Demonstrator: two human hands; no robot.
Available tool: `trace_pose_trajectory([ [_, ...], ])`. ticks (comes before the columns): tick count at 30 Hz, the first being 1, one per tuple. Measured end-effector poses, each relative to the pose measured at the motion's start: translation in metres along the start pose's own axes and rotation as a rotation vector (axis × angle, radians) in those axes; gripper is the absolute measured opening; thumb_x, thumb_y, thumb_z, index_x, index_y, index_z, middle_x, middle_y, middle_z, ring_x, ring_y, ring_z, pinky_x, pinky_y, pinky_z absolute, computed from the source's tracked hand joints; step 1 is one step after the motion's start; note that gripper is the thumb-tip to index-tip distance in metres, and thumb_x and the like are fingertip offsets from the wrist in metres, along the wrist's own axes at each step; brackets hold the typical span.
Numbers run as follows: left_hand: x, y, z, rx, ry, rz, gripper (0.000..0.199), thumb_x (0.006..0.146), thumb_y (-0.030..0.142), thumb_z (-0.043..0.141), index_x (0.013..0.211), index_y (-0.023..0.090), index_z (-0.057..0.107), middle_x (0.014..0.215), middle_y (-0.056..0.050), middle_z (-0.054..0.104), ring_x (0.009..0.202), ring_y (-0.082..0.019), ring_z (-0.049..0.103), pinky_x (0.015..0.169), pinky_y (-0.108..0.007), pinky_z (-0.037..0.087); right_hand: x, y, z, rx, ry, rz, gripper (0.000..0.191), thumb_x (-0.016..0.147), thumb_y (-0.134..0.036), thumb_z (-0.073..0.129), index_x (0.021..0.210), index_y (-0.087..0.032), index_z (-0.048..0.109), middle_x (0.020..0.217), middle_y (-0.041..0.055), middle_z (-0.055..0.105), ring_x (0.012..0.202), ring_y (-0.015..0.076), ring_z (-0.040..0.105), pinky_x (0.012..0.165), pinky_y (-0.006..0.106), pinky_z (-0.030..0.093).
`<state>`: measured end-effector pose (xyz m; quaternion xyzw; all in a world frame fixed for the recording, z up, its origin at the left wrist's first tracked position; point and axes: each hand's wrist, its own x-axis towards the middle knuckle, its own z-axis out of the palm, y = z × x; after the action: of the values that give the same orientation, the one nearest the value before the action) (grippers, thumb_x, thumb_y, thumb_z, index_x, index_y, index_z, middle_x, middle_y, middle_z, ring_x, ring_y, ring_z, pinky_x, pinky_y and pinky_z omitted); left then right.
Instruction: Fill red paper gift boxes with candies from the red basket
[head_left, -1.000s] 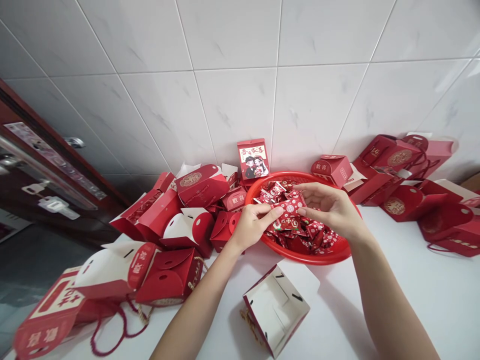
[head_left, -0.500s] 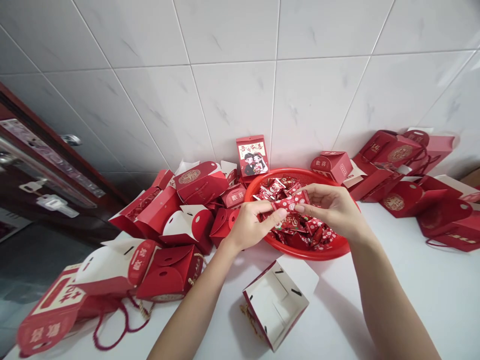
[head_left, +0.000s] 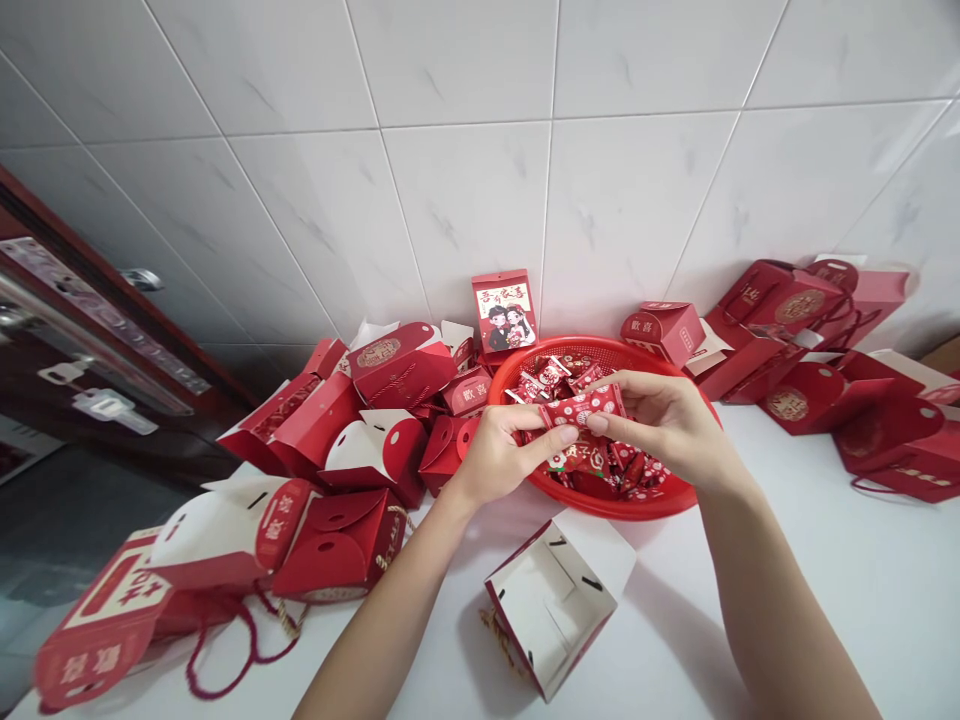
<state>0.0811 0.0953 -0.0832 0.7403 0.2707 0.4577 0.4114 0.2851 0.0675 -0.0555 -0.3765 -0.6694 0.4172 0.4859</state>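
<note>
Between my two hands, over the basket, is a red wrapped candy (head_left: pixel 581 407) with pale round prints. My left hand (head_left: pixel 495 455) pinches its left part with thumb and fingers. On the other side my right hand (head_left: pixel 675 428) is closed on the right part, its thumb in front. The two thumbs almost meet. Below them a red plastic basket (head_left: pixel 637 508) holds many similar wrapped candies (head_left: pixel 577 460), partly hidden by the hands. Nearer to me an open gift box (head_left: pixel 551 600) shows a white, bare inside, its flap spread to the right.
Red gift boxes (head_left: pixel 401 370) crowd the left side, some with flaps up, and a cord (head_left: pixel 247 660) trails there. More red boxes (head_left: pixel 795 390) stand at right. A box with a cartoon couple (head_left: pixel 506 315) leans near the tiled wall (head_left: pixel 465 200). Keys (head_left: pixel 112 408) hang at far left.
My thumbs have drawn closer together on the candy, and its printed front shows a little more. The hands, basket and boxes stay in nearly the same places.
</note>
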Motion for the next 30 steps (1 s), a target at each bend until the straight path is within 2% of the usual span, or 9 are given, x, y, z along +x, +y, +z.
trace_pose_trajectory([
  [6,-0.002,0.005,-0.001,0.081,-0.013,0.078,0.031,0.088,0.031,0.071,0.061,0.017,0.073,0.063,-0.001,0.069,0.057,-0.013,0.059,0.058,-0.024,0.05,0.0,-0.006,0.0,0.062,-0.018,0.045,0.029,0.075,-0.043,0.087,0.077,-0.017,0.074,0.074,0.0032,0.067,0.069,0.0159,0.06,0.063,0.029,0.052],
  [13,-0.003,0.007,0.0,0.084,-0.007,0.081,0.026,0.089,0.028,0.07,0.067,0.017,0.076,0.07,-0.002,0.074,0.062,-0.014,0.064,0.062,-0.025,0.052,-0.001,-0.006,0.001,0.114,-0.01,0.082,0.03,0.074,-0.043,0.087,0.077,-0.017,0.072,0.076,0.0037,0.067,0.071,0.0162,0.06,0.065,0.029,0.053],
  [17,-0.004,0.004,0.001,0.082,0.019,0.048,0.018,0.09,0.031,0.07,0.085,0.017,0.08,0.083,-0.003,0.078,0.074,-0.016,0.069,0.07,-0.027,0.055,0.0,-0.004,0.003,0.172,-0.012,0.059,0.027,0.073,-0.036,0.089,0.085,-0.018,0.072,0.082,0.0027,0.068,0.073,0.0159,0.062,0.067,0.029,0.054],
  [20,-0.004,0.003,0.0,0.104,0.023,0.051,0.02,0.09,0.033,0.071,0.084,0.016,0.08,0.081,-0.004,0.078,0.075,-0.017,0.07,0.071,-0.028,0.056,0.001,-0.003,0.004,0.197,0.009,0.049,0.025,0.072,-0.033,0.09,0.08,-0.018,0.071,0.077,0.0009,0.067,0.07,0.0147,0.061,0.065,0.027,0.053],
  [24,-0.004,0.004,-0.003,0.085,-0.004,0.078,0.015,0.086,0.029,0.075,0.094,0.019,0.081,0.094,-0.005,0.081,0.085,-0.02,0.074,0.08,-0.03,0.059,0.0,-0.002,0.003,0.246,0.149,0.002,0.014,0.081,-0.032,0.083,0.083,-0.021,0.074,0.08,0.0019,0.07,0.075,0.0167,0.065,0.069,0.029,0.055],
  [27,-0.004,0.004,-0.005,0.113,0.026,0.1,0.018,0.085,0.028,0.076,0.1,0.021,0.081,0.102,-0.006,0.081,0.092,-0.022,0.076,0.089,-0.033,0.059,-0.002,-0.005,-0.004,0.332,0.262,-0.016,0.01,0.083,-0.032,0.08,0.086,-0.024,0.075,0.08,0.0019,0.071,0.078,0.0202,0.069,0.075,0.035,0.058],
  [30,-0.004,0.002,-0.005,0.151,0.084,0.085,0.025,0.085,0.029,0.076,0.108,0.021,0.08,0.112,-0.007,0.08,0.105,-0.024,0.074,0.101,-0.036,0.056,-0.004,-0.009,-0.01,0.353,0.245,0.024,0.011,0.078,-0.03,0.082,0.083,-0.023,0.075,0.078,0.0016,0.071,0.075,0.0209,0.069,0.075,0.036,0.058],
])
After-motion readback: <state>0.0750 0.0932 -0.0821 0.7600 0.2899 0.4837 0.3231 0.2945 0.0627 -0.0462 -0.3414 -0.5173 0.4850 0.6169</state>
